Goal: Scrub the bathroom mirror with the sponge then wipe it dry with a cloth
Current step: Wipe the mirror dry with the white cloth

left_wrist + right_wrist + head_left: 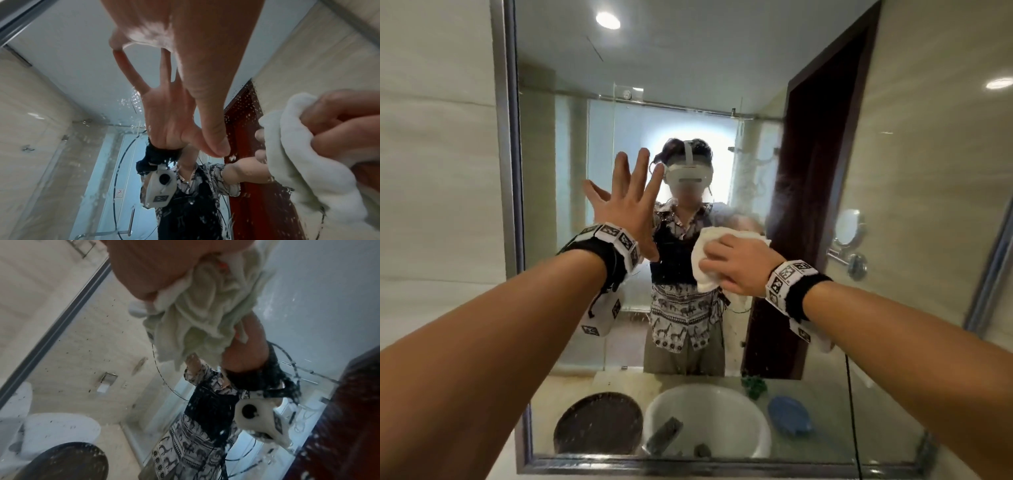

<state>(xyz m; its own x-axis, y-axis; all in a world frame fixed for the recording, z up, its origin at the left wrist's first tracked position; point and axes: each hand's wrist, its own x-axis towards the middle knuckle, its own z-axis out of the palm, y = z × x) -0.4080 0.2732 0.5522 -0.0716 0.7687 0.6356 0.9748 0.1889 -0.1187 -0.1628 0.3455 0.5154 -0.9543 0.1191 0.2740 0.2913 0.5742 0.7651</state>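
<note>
The right hand (736, 263) clutches a bunched white cloth (705, 263) and presses it against the mirror (571, 325) near its middle (droplets still speckle the glass around it). The left hand (626, 202) is flat on the mirror just beside it, fingers spread and straight, holding nothing. The sponge may be the dark block reflected in the basin (756, 442), though that is too unclear to tell.
</note>
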